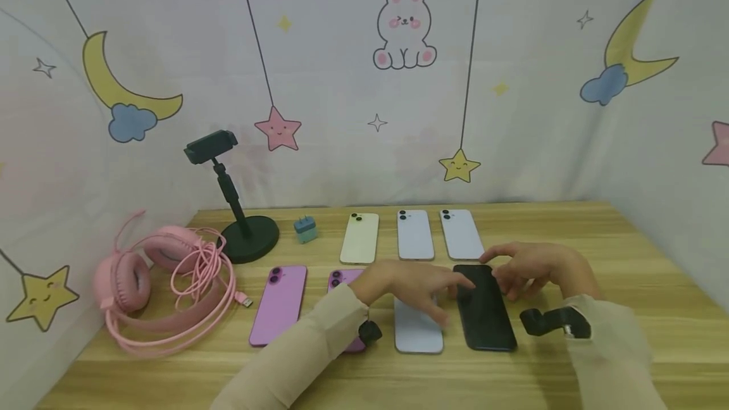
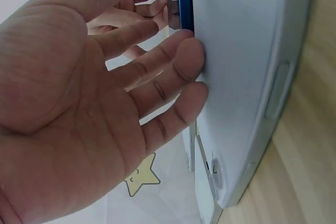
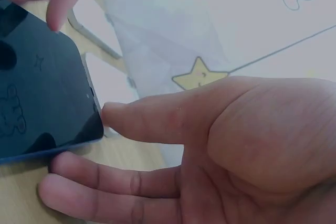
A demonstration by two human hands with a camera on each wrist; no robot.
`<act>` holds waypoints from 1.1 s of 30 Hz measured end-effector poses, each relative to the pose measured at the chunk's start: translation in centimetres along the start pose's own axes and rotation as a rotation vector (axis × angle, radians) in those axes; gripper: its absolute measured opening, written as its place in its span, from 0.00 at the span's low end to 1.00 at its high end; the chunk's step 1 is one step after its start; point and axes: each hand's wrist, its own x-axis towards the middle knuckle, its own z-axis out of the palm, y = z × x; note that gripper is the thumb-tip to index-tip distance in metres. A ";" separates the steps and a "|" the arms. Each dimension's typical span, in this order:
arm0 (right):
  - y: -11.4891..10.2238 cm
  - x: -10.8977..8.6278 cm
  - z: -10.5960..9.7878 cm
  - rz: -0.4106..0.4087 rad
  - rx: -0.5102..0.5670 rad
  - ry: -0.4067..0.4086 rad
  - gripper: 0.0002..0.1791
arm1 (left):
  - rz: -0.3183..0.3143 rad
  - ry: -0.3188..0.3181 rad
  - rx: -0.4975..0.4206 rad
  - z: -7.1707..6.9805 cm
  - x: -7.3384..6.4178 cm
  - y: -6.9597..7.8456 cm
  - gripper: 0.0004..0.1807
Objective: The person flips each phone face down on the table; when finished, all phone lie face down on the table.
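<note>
A phone lying screen up, its black glass (image 1: 486, 309) showing reflections, sits between my two hands. My left hand (image 1: 418, 285) reaches over a pale blue phone (image 1: 418, 331) lying back up, with its fingers extended toward the black screen's left side. In the left wrist view, the fingers (image 2: 178, 77) are loosely bent close over the pale phone's back. My right hand (image 1: 532, 269) is at the dark phone's upper right corner. In the right wrist view, its thumb (image 3: 142, 121) is right at the phone's end, while the other fingers lie loosely beside the edge.
Two purple phones (image 1: 279, 305) lie to the left, one partly under my left forearm. Behind stand in a row a cream phone (image 1: 360, 239) and two white phones (image 1: 416, 236). A charger plug (image 1: 305, 229), black stand (image 1: 247, 239) and pink headphones (image 1: 128, 280) occupy the left side.
</note>
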 end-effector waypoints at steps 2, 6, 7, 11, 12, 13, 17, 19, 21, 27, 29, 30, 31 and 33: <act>0.0 0.0 0.1 0.001 -0.003 0.006 0.29 | -0.001 0.004 -0.015 0.0 0.0 0.1 0.42; 0.1 0.1 0.1 0.001 0.006 0.009 0.28 | -0.007 0.010 0.002 0.2 0.1 0.2 0.43; 0.2 0.1 0.1 0.002 0.015 0.007 0.27 | -0.009 0.010 0.009 0.2 0.1 0.2 0.43; 0.5 0.3 0.1 0.009 0.044 -0.001 0.26 | -0.022 -0.002 0.040 0.2 0.2 0.3 0.42; 0.5 0.3 0.1 0.009 0.047 -0.001 0.26 | -0.027 -0.005 0.049 0.2 0.1 0.4 0.42; 0.5 0.3 0.2 0.009 0.049 -0.002 0.26 | -0.034 -0.008 0.056 0.2 0.1 0.5 0.42; 0.4 0.4 0.2 0.004 0.058 -0.005 0.26 | -0.069 -0.021 0.082 0.1 -0.1 0.8 0.40; 0.4 0.5 0.3 -0.005 0.065 -0.009 0.27 | -0.077 -0.028 0.093 0.1 -0.1 0.9 0.40; 0.4 0.6 0.4 -0.014 0.071 -0.012 0.27 | -0.072 -0.037 0.105 0.1 -0.1 0.9 0.39; 0.2 0.6 0.4 -0.021 0.087 0.007 0.26 | -0.052 -0.048 0.146 0.1 -0.1 0.9 0.37; 0.1 0.6 0.4 -0.039 0.083 0.013 0.26 | -0.044 -0.044 0.140 0.1 -0.1 0.9 0.37; 0.1 0.6 0.4 -0.047 0.083 0.017 0.27 | -0.036 -0.043 0.132 0.1 -0.1 0.9 0.38; 0.0 0.5 0.3 -0.053 0.087 0.023 0.27 | -0.029 -0.041 0.123 0.0 -0.1 0.9 0.38; -0.2 0.4 0.2 -0.076 0.097 0.026 0.27 | -0.016 -0.033 0.104 0.0 -0.1 0.8 0.39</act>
